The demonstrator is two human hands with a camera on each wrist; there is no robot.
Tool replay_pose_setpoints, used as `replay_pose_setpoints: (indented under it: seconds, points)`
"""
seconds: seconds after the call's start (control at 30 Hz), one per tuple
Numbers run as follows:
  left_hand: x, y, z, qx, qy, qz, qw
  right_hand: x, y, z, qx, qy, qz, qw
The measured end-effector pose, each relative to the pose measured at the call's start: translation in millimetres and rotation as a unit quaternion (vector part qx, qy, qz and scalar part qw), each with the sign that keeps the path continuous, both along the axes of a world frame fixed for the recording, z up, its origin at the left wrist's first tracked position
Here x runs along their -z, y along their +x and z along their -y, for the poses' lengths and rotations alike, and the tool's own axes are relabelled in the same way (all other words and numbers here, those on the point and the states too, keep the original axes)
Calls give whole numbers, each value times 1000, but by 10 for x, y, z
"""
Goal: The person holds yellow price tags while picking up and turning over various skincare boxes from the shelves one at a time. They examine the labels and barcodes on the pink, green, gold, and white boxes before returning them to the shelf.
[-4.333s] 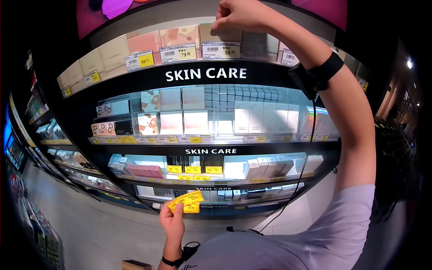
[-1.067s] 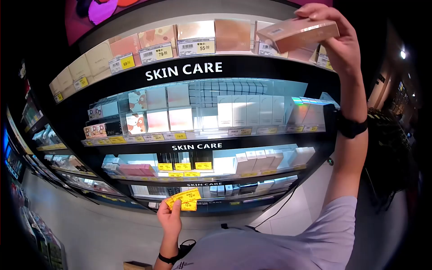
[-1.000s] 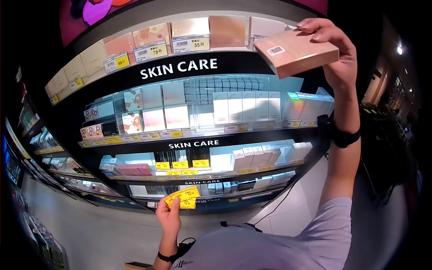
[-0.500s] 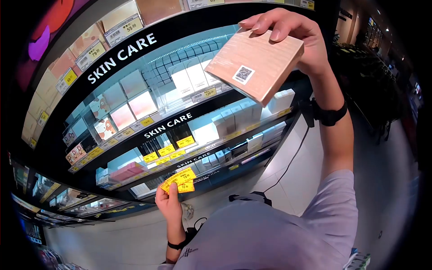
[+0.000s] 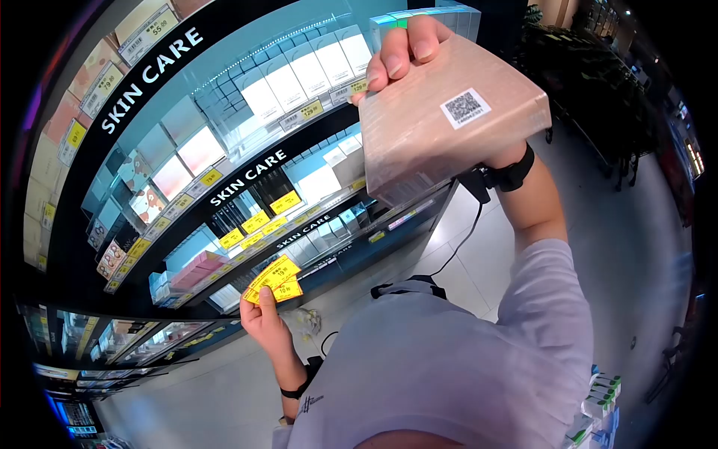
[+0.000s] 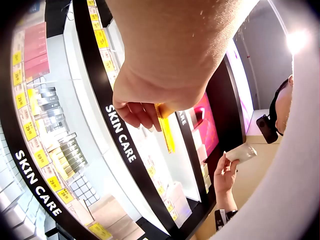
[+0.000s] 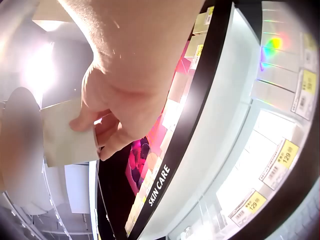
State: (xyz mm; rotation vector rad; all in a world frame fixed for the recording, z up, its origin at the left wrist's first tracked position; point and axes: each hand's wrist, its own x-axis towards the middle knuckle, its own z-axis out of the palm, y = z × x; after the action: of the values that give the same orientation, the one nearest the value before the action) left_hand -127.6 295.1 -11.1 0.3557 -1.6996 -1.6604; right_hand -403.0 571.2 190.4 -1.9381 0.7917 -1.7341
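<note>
My right hand (image 5: 404, 54) grips a flat pinkish-tan cosmetics box (image 5: 419, 131) by its far edge, held up close to the head camera. A white QR-code sticker (image 5: 464, 108) shows on its face; clear wrap glints along the sides. In the right wrist view, the thumb lies over one face of the box (image 7: 62, 135) and the fingers go behind it. Lower down, my left hand (image 5: 265, 320) pinches a small fan of yellow price tags (image 5: 283, 275) between thumb and fingers. The left wrist view catches the tags (image 6: 168, 134) nearly edge-on.
A black SKIN CARE shelf unit (image 5: 232, 179) curves along the left, with boxed goods and price labels on several tiers. White boxes (image 5: 299, 75) stand behind the held box. Pale tiled floor (image 5: 194, 382) lies below; a black cable (image 5: 464, 243) hangs from the right wrist.
The right hand took the box from the top shelf, carried it right, then brought it down and nearer, turning its QR sticker toward the head camera. The view swung right; the left hand kept the tags.
</note>
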Motion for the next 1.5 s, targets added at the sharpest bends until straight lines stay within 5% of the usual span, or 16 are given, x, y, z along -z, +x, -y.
replay_pose_setpoints:
  seconds: [0.17, 0.23, 0.3, 0.37, 0.5, 0.57, 0.63, 0.7, 0.87, 1.33, 1.4, 1.43, 1.5]
  points:
    - [-18, 55, -39, -5, 11, -9, 1000, 291, 30, 128, 9, -95, 40, 995]
    - [-8, 90, -28, 3, 12, -16, 1000, 391, 45, 135, -52, -50, 167, 983]
    - [27, 110, -18, -8, 7, -19, 1000, 373, 56, 136, -209, 21, 203, 957]
    - [-10, 124, -60, -15, 2, -21, 1000, 404, 135, 134, -232, 51, 246, 940]
    - [-31, 151, -87, -21, 7, -25, 999, 524, 189, 21, -25, 130, 353, 926]
    - [-30, 156, -88, -29, 4, -23, 999, 509, 199, -1, -27, 144, 356, 923]
    - [-32, 156, -105, -35, 2, -22, 999, 477, 207, 9, -209, 153, 381, 887]
    - [-46, 140, -131, -44, 13, -35, 998, 484, 197, -18, -205, 145, 391, 885]
    - [-23, 113, -113, -42, 11, -33, 999, 505, 183, -95, -106, 171, 419, 886]
    - [-19, 50, -58, -19, 25, -23, 999, 590, 158, -147, -25, 190, 401, 896]
    - [4, 43, -19, -32, 4, 0, 999, 544, 126, -133, 90, 180, 360, 911]
    - [24, 40, 0, -32, -1, 1, 999, 407, 187, -147, 45, 192, 359, 912]
    - [5, 14, 7, -28, 1, -3, 1000, 34, 222, -127, 158, 173, 216, 948]
